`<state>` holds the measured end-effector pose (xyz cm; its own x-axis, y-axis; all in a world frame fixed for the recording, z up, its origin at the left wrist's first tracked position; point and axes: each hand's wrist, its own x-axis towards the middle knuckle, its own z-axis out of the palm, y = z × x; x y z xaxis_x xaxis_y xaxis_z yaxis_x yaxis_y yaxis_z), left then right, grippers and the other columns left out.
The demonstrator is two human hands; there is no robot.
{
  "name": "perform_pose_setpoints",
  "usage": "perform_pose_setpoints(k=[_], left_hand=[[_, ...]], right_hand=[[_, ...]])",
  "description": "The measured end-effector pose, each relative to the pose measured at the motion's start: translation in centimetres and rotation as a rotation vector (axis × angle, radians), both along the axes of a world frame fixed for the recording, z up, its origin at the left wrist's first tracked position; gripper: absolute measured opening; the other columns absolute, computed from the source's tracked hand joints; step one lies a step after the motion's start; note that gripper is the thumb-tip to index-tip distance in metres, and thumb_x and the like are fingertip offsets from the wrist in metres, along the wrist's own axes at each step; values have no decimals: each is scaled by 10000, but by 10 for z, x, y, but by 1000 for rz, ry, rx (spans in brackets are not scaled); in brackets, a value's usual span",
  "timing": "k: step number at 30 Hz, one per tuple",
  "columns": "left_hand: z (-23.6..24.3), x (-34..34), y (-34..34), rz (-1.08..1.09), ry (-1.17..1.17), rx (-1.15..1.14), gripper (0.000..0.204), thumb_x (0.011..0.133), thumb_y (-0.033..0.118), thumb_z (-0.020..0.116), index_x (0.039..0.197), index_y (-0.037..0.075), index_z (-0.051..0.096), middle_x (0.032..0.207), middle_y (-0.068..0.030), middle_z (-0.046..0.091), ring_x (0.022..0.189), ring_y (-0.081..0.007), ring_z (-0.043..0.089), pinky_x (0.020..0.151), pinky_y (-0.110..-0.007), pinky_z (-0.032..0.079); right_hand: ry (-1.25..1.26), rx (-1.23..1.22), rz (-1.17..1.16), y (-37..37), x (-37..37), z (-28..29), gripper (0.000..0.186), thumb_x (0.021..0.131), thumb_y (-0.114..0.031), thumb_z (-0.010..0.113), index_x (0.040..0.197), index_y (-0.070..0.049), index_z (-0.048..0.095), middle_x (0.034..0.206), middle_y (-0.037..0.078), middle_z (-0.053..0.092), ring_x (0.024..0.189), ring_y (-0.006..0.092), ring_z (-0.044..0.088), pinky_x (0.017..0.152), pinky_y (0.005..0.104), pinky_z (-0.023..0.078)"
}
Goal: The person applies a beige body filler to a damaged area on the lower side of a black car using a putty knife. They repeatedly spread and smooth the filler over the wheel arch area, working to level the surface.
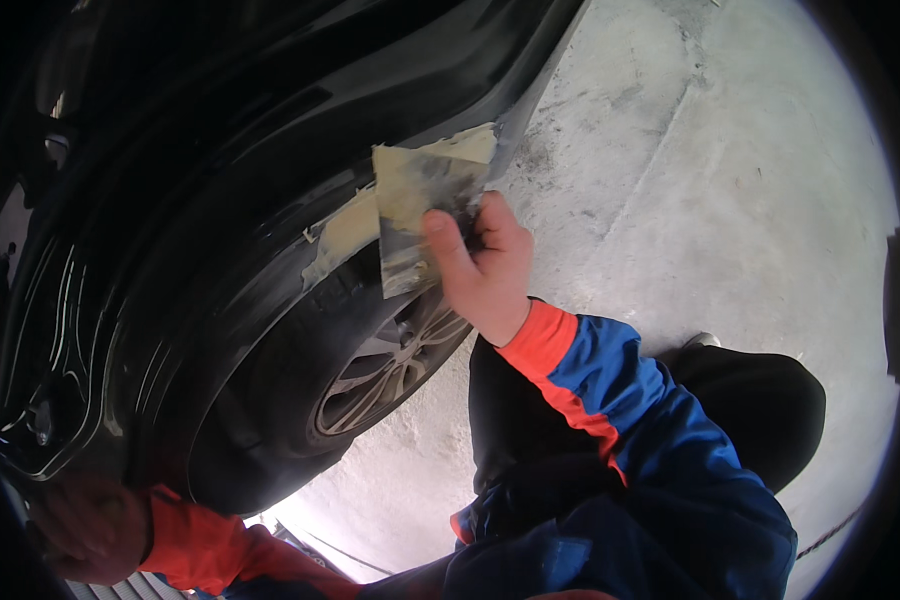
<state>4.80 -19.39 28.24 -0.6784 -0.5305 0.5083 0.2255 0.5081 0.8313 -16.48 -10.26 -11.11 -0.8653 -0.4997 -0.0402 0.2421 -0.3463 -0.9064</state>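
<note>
My right hand (480,260) grips a flat rectangular spreader (410,190), smeared with cream filler and grey stains, with the thumb across its face. The spreader lies against the black car's wheel-arch edge, where cream filler (345,230) is spread in rough patches on both sides of it. Below it is the tyre (280,400) with a multi-spoke wheel (365,385). My left hand (90,525) is low at the far left beside the dark bodywork, in shadow. Its fingers look bent, but whether they hold anything is unclear.
The black car body (170,130) fills the upper left. Pale, stained concrete floor (710,180) lies to the right. My dark-clad knee (770,400) is at the lower right, and a thin dark cable (820,540) runs on the floor beside it.
</note>
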Motion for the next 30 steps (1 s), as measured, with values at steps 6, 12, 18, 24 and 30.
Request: perform_pose_setpoints(k=[6, 12, 18, 24, 30], left_hand=[[1, -5, -3, -124, -47, 112, 207, 944, 275, 582, 824, 106, 589, 649, 34, 533, 487, -77, 463, 498, -201, 398], [7, -2, 4, 120, 65, 91, 196, 909, 273, 586, 760, 150, 551, 572, 76, 471, 411, -61, 379, 483, -172, 344], [2, -5, -12, -342, -203, 71, 269, 987, 410, 545, 1037, 146, 524, 899, -11, 595, 669, -172, 603, 840, -383, 457], [0, -3, -12, -168, -71, 79, 327, 1010, 454, 545, 1115, 145, 535, 994, -52, 639, 748, -234, 667, 900, -446, 503], [-4, 40, -29, -31, 35, 40, 261, 1023, 394, 529, 1048, 137, 565, 908, -51, 621, 710, -231, 642, 776, -393, 502]], right_hand=[[-79, -17, -6, -1, -14, -25, 266, 893, -207, 782, 1025, -11, 661, 752, 57, 677, 654, 75, 567, 626, 258, 489], [-81, 43, -14, 0, -24, -43, 274, 896, -204, 779, 1034, 4, 665, 765, 51, 683, 672, 60, 544, 625, 246, 475], [-75, 86, -60, -2, -34, -59, 293, 901, -241, 777, 965, 15, 651, 710, 35, 649, 654, 54, 498, 590, 250, 443], [-84, 151, -100, -7, -42, -89, 321, 907, -260, 770, 858, 8, 600, 634, 27, 580, 626, 58, 431, 546, 266, 400], [-132, 260, -191, 2, -39, -107, 355, 926, -275, 749, 815, 5, 562, 643, -4, 550, 632, 53, 414, 538, 266, 382]])
